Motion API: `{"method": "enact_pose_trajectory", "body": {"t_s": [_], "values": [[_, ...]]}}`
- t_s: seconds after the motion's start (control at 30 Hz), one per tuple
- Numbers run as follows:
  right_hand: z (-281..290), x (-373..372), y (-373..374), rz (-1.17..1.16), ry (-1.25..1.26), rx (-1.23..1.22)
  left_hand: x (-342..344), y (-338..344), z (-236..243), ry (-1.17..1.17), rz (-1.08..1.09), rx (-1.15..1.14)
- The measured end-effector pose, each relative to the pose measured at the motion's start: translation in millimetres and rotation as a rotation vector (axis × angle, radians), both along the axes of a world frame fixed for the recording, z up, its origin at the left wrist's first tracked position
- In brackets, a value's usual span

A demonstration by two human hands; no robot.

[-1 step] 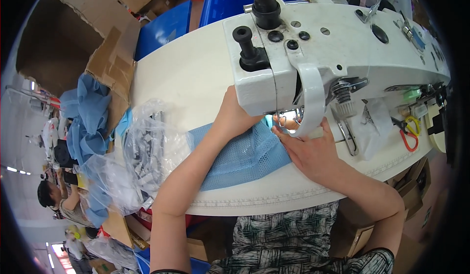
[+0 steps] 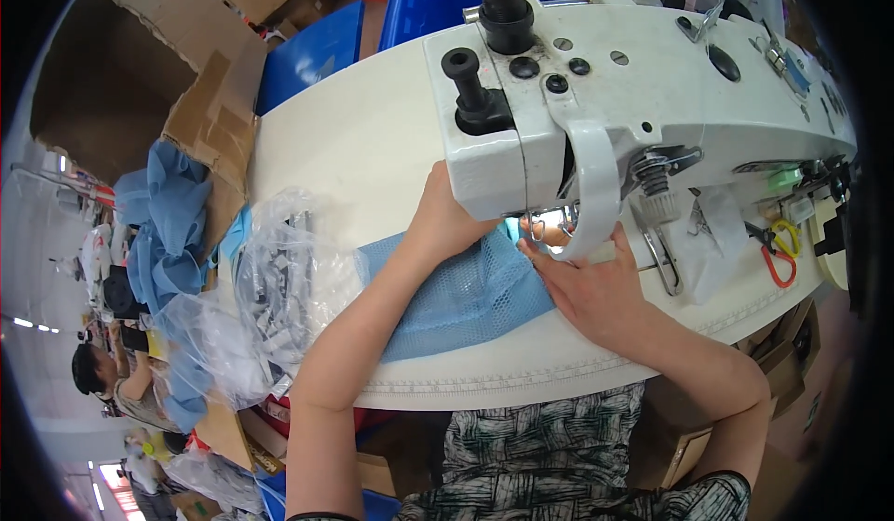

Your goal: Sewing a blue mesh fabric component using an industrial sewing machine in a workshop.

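A white sewing machine (image 2: 503, 172) fills the upper right, its needle area (image 2: 549, 221) lit. Blue mesh fabric (image 2: 447, 302) lies beneath it on the pale tabletop (image 2: 345, 130). My left hand (image 2: 447, 223) is on the fabric behind the machine head, fingers mostly hidden. My right hand (image 2: 587, 293) grips the mesh edge with thumb and forefinger just right of the needle, other fingers partly raised. Metal tweezers (image 2: 663, 265), a small clear bag (image 2: 708, 260) and red-and-yellow-handled scissors (image 2: 778, 260) lie to the right.
Clear bags with grey pieces (image 2: 279, 288) lie left of the mesh. A cardboard box (image 2: 214, 93) with draped blue fabric (image 2: 163, 223) stands at the left. A blue tub (image 2: 405, 4) sits behind the table; a co-worker (image 2: 126, 381) is at the far left.
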State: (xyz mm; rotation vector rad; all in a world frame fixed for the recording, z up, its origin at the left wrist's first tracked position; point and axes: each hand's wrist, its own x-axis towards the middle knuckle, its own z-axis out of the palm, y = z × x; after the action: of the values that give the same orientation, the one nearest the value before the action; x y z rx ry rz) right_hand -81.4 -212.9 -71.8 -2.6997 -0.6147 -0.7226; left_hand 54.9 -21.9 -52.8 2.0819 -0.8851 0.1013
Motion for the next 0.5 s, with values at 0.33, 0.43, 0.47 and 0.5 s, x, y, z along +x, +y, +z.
{"method": "enact_pose_trajectory", "body": {"t_s": [0.33, 0.43, 0.47, 0.5], "values": [[5.2, 5.2, -2.9, -0.043, -0.024, -0.027, 0.9, -4.2, -18.1, 0.219, 0.151, -0.077], [7.2, 4.3, -2.4, -0.035, -0.012, -0.013, 5.5, 0.2, -25.6, 0.030, 0.146, -0.058], [7.1, 3.8, -2.8, -0.030, -0.007, -0.010, 1.8, 4.7, -18.3, 0.065, 0.132, 0.062], [7.1, 2.7, -4.4, -0.033, -0.007, -0.015, -5.2, 3.3, -6.1, 0.101, 0.115, 0.179]]}}
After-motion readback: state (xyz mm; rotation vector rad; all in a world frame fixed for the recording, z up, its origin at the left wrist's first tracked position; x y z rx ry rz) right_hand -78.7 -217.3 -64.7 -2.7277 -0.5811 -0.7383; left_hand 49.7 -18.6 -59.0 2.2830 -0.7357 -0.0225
